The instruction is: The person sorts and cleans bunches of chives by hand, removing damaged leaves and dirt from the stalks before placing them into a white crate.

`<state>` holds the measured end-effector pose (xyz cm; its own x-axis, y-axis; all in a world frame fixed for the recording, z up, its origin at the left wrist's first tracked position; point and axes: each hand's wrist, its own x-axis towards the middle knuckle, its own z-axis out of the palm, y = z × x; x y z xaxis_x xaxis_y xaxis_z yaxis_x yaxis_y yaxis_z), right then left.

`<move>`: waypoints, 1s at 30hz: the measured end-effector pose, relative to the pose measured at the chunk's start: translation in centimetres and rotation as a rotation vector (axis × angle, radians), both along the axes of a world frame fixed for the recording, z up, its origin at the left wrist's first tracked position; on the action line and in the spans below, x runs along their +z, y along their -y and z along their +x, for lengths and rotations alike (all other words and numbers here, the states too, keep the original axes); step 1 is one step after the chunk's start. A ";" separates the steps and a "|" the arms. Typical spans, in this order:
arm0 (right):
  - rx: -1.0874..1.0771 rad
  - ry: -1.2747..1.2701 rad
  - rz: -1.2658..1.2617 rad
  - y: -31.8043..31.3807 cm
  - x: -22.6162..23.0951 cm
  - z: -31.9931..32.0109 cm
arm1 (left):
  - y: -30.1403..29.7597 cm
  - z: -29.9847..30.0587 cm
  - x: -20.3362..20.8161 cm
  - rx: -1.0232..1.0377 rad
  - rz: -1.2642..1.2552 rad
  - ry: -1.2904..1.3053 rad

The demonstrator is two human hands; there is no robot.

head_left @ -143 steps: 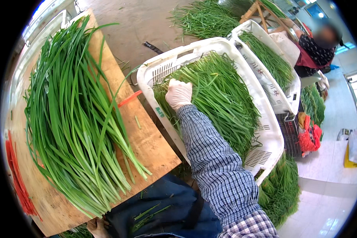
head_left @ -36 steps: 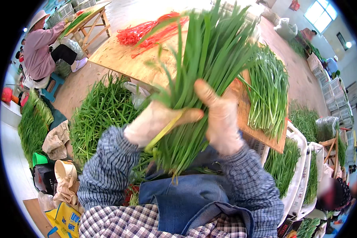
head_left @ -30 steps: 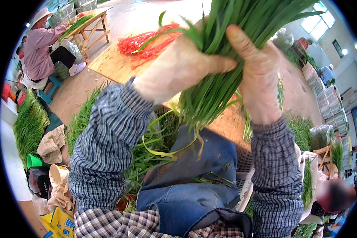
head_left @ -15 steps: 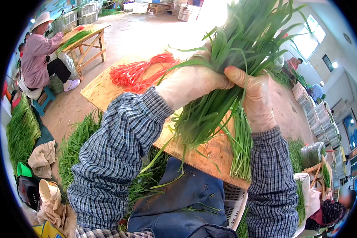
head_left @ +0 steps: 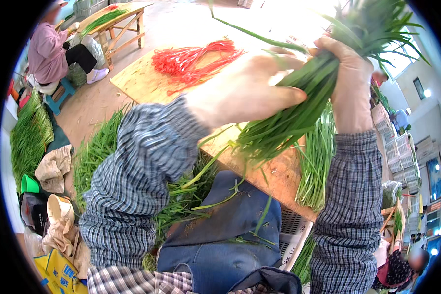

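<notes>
A thick bunch of long, flat green leaves that look like garlic chives [head_left: 299,108] is held up above the wooden table [head_left: 279,179], its upper end blurred. My right hand [head_left: 350,73] grips the bunch from the right, thumb across its front. My left hand [head_left: 250,88], smeared by motion, is at the bunch's left side. Its thumb touches the leaves while the fingers stand apart from it, with a bright gap between. One stray leaf [head_left: 259,36] sticks out leftward above that hand. Another bunch of chives [head_left: 318,166] lies on the table beside my right forearm.
Red plastic ties [head_left: 196,63] lie piled on the table's far part. Loose greens [head_left: 95,152] are heaped left of it. A white crate [head_left: 295,235] stands beneath the near edge. Another person [head_left: 49,59] sits at a far-left table; white crates [head_left: 399,152] are stacked at right.
The bunch and both hands have shifted right. My left hand's fingers have spread from their hold around the leaves. My right hand keeps its grip. The view has shifted slightly.
</notes>
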<state>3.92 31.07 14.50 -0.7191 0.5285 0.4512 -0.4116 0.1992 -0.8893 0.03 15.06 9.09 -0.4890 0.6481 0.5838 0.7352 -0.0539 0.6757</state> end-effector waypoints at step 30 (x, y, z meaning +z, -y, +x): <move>0.539 -0.102 -0.337 -13.2 3.4 3.5 | 13.9 5.1 -17.6 0.141 0.016 0.010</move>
